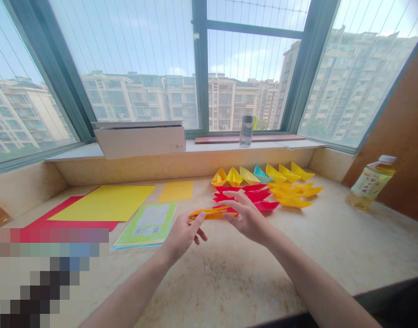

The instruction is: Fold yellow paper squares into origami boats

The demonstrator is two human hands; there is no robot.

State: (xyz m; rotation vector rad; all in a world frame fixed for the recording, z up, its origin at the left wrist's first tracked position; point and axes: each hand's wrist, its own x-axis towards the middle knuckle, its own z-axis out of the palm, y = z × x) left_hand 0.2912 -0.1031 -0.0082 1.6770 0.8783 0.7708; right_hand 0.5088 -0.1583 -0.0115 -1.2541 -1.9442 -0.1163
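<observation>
My left hand [186,231] pinches the left end of a folded orange paper piece [211,213], held low over the stone counter. My right hand [245,213] is at the other end of that paper, fingers bent and apart; I cannot tell whether its fingertips touch it. Just beyond are several red paper boats [260,196], partly hidden by my right hand. Several yellow paper boats [293,195] lie to their right. Behind them runs a row of yellow boats [275,173] with one blue paper boat [262,174] among them.
On the left lie a yellow sheet [106,202] over a red sheet [70,207], a green booklet [149,223] and a smaller orange-yellow sheet [175,191]. A drink bottle [371,182] stands right. A white box [140,140] and a clear bottle [246,131] sit on the window ledge.
</observation>
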